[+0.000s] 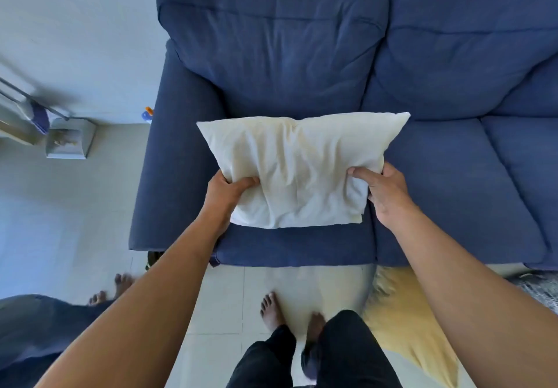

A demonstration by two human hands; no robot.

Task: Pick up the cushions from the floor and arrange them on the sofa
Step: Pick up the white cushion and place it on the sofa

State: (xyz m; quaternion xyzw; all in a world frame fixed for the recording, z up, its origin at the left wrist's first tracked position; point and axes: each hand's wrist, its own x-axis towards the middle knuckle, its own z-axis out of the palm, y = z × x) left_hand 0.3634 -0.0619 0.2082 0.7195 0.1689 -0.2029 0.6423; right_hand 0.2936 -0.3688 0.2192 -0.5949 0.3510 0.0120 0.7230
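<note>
A cream-white cushion (299,167) is held over the left seat of the blue sofa (271,52). My left hand (226,194) grips its near left corner and my right hand (383,191) grips its near right edge. The cushion's far edge points toward the sofa's backrest; whether it touches the seat I cannot tell. On the floor at the lower right lies a yellow cushion (407,321), partly hidden by my right arm.
Another person's bare feet (111,291) and blue-clad legs stand at the lower left. My own feet (290,315) are on the pale tiles in front of the sofa. A grey stand base (69,143) sits left of the armrest. A patterned fabric (537,288) shows at the right edge.
</note>
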